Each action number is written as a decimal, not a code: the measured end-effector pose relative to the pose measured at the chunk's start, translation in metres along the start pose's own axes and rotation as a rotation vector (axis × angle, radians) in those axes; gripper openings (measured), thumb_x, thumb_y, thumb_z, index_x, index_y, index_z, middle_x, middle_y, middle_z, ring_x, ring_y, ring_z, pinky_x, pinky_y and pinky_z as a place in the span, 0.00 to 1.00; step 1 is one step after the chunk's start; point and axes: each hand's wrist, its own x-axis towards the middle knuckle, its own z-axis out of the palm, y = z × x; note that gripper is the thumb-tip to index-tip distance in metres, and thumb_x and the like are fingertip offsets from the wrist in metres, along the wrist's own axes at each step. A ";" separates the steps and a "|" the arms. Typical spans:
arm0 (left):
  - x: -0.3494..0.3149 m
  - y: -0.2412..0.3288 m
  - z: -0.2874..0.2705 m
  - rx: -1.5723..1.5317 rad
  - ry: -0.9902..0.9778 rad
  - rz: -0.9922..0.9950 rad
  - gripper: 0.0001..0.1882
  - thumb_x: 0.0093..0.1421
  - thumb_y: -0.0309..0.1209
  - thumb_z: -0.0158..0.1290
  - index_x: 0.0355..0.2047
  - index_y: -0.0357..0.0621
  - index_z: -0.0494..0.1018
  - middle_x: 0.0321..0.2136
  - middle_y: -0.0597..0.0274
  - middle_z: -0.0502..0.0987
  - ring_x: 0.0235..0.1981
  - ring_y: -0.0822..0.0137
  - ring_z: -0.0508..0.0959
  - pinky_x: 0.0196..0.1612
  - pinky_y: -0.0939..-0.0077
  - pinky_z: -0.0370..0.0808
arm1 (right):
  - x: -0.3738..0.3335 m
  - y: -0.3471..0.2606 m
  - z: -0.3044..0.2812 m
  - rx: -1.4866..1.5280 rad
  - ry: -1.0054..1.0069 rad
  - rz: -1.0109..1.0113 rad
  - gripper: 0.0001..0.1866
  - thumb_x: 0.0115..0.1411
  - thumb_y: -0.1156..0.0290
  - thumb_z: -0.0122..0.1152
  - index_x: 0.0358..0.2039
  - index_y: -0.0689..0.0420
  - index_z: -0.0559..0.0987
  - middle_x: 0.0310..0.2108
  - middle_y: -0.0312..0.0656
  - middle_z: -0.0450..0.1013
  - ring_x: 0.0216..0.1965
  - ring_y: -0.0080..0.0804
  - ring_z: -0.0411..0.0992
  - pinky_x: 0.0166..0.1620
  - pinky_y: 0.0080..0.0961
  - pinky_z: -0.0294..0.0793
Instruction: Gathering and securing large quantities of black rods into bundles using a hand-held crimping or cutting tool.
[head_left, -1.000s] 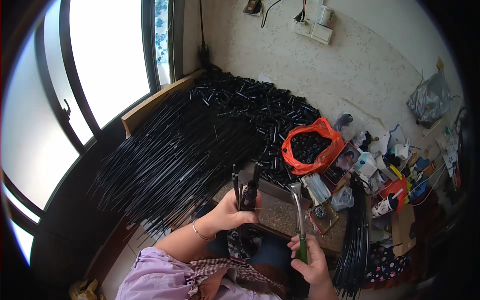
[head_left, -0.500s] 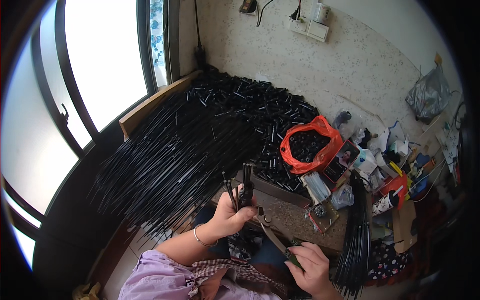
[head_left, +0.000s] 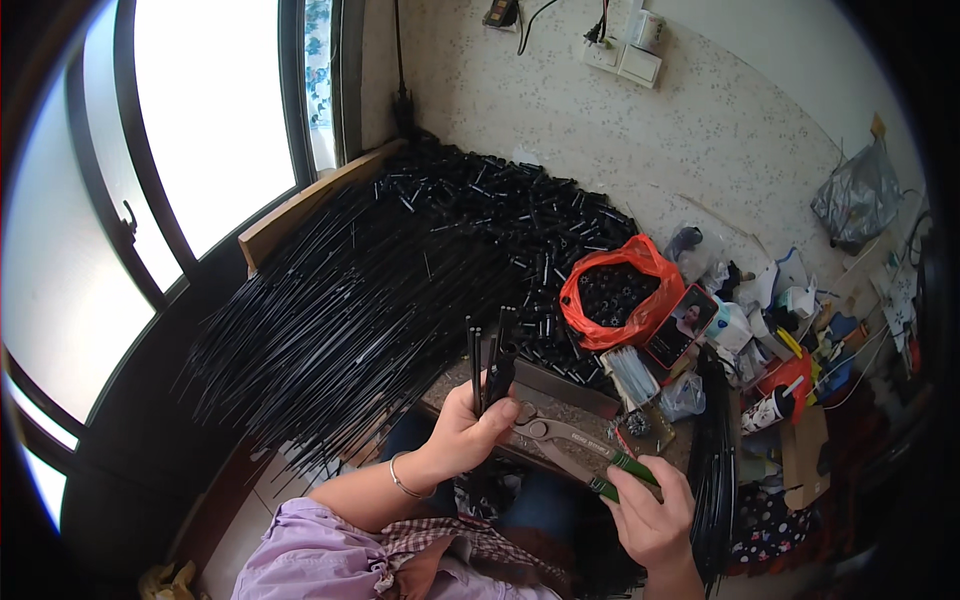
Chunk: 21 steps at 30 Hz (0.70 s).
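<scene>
My left hand (head_left: 462, 432) is closed around several thin black rods (head_left: 475, 350) and a thicker black piece (head_left: 500, 370), all standing upright above the fist. In my right hand (head_left: 650, 510) is a pair of pliers (head_left: 580, 440) with green-covered handles, gripped by both handles, which are spread apart. The plier jaws point left and lie by my left thumb; whether they bite on anything there is hidden. To the left a large heap of long thin black rods (head_left: 320, 310) fans out toward me.
Short black tubular pieces (head_left: 500, 185) pile up behind the rods. A red plastic bag (head_left: 650, 262) of small black parts stands at the right, beside a phone (head_left: 682, 325) and a clear bag (head_left: 683, 397). Further right lie a patterned cup (head_left: 768, 410) and a cardboard box (head_left: 805, 455).
My right hand has moved up and to the right, and the pliers now lie flatter with both handles in view. My left hand has shifted slightly right, its rods more upright.
</scene>
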 end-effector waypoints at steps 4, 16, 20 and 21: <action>0.007 0.007 -0.006 0.089 -0.126 0.185 0.14 0.59 0.40 0.50 0.32 0.42 0.64 0.20 0.72 0.65 0.18 0.82 0.64 0.21 0.87 0.62 | -0.018 -0.014 0.034 1.392 -0.160 0.540 0.15 0.54 0.63 0.57 0.30 0.65 0.74 0.34 0.53 0.72 0.27 0.44 0.73 0.27 0.29 0.73; 0.012 0.019 0.004 0.099 -0.176 0.056 0.13 0.53 0.31 0.57 0.34 0.38 0.67 0.23 0.71 0.70 0.24 0.82 0.68 0.29 0.88 0.65 | -0.016 -0.013 0.060 0.507 0.143 0.458 0.26 0.44 0.73 0.64 0.44 0.62 0.65 0.27 0.44 0.71 0.24 0.31 0.72 0.27 0.23 0.69; 0.013 0.022 0.006 0.065 -0.252 0.075 0.14 0.50 0.32 0.59 0.32 0.38 0.69 0.25 0.68 0.71 0.25 0.79 0.71 0.30 0.85 0.68 | -0.029 -0.019 0.049 1.915 -0.576 0.815 0.09 0.57 0.72 0.55 0.35 0.65 0.70 0.21 0.45 0.72 0.17 0.28 0.70 0.24 0.23 0.71; 0.012 0.019 0.008 0.051 -0.301 0.073 0.15 0.49 0.32 0.60 0.32 0.37 0.69 0.25 0.67 0.71 0.25 0.79 0.71 0.30 0.85 0.68 | -0.039 -0.021 0.061 2.335 -0.721 0.860 0.15 0.55 0.67 0.59 0.36 0.64 0.70 0.21 0.44 0.72 0.17 0.26 0.70 0.23 0.22 0.70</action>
